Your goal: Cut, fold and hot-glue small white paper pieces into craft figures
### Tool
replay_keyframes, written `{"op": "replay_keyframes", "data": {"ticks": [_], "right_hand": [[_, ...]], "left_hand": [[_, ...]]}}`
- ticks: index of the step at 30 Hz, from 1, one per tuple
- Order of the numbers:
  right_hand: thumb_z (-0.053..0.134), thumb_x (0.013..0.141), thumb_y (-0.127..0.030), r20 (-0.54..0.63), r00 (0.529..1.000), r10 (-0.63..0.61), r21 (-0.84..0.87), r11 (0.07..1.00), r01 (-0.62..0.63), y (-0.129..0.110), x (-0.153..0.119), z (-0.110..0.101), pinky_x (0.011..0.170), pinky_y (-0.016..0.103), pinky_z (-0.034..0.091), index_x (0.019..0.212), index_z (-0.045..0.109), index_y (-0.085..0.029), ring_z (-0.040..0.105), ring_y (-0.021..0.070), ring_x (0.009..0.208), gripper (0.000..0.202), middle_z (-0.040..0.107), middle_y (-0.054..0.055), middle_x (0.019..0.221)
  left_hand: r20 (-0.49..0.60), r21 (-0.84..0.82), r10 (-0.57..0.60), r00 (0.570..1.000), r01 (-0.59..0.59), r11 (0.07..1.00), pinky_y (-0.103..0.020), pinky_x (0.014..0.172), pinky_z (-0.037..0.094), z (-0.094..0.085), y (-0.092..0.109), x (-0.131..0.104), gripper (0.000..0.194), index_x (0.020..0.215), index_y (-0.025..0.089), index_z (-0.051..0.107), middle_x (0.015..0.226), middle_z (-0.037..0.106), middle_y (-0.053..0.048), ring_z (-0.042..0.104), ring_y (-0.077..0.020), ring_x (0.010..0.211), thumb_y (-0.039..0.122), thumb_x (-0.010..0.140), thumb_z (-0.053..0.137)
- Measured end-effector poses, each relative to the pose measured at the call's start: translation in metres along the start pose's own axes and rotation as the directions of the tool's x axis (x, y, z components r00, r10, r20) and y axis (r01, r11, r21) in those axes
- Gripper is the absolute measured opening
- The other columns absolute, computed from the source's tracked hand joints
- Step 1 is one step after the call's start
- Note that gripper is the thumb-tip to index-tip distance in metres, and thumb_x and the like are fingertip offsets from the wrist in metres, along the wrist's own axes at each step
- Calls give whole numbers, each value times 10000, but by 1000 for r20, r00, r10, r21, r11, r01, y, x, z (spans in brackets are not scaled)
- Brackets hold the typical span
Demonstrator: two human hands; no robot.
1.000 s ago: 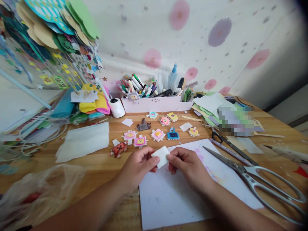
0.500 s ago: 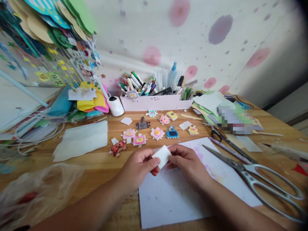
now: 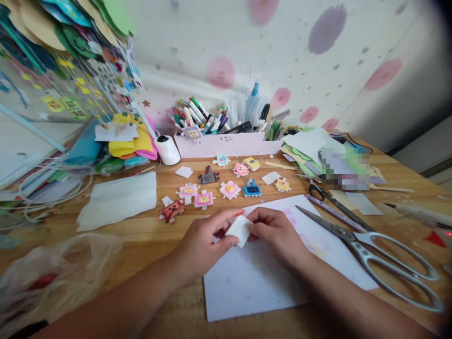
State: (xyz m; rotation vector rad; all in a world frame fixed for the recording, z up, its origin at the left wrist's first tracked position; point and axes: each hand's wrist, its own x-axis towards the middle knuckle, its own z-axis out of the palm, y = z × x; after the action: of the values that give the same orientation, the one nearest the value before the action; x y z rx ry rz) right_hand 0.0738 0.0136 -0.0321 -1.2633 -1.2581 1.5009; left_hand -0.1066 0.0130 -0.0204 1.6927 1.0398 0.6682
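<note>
A small folded piece of white paper [image 3: 240, 230] is held between my two hands, above a large white sheet [image 3: 254, 292] with faint pink and yellow stains. My left hand [image 3: 208, 235] grips its left side, thumb in front and index finger raised along the top edge. On the right corner, my right hand [image 3: 275, 230] pinches it between thumb and curled fingers. Just beyond lie several small coloured paper figures, among them a red-brown one [image 3: 172, 210], a pink one [image 3: 204, 199] and a blue one [image 3: 252, 189].
Large scissors [image 3: 353, 240] lie at the right, beside a black-handled pair [image 3: 339, 207] and a hot glue gun [image 3: 420, 214]. White sheets [image 3: 120, 197] and a crumpled plastic bag [image 3: 70, 273] are on the left. A pen box [image 3: 226, 145] stands against the wall, near a thread spool [image 3: 167, 150].
My left index finger has lifted to the paper's top edge, and the paper has turned slightly between my fingers. The whole view has shifted a little.
</note>
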Motion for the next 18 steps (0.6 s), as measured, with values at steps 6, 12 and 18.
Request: {"op": "replay_keyframes", "data": {"ticks": [6,12,18], "right_hand": [[571,629,-222,6,1000,2,31,1000,-2,2,0,0,517,236,403,595,573,-179,513,106,500,55,562,-30,528],[604,647,-222,46,999,21,134,991,-27,0,2,0,573,260,463,690,630,-163,566,115,545,78,614,-14,627],[597,639,-186,65,998,8,144,989,-17,-2,1,0,606,264,477,711,648,-166,578,117,583,91,635,-12,656]], "left_hand": [[-1,-130,-100,995,99,987,-251,587,430,4,-2,0,472,1208,210,555,674,648,28,592,-133,613,166,741,610],[-18,-214,-108,994,102,971,-274,621,463,4,-5,2,489,1239,191,515,680,636,19,628,-155,657,194,758,605],[31,-76,6,999,-4,997,-279,669,485,-2,-2,0,510,1268,246,530,918,677,-32,609,-155,752,194,766,607]]}}
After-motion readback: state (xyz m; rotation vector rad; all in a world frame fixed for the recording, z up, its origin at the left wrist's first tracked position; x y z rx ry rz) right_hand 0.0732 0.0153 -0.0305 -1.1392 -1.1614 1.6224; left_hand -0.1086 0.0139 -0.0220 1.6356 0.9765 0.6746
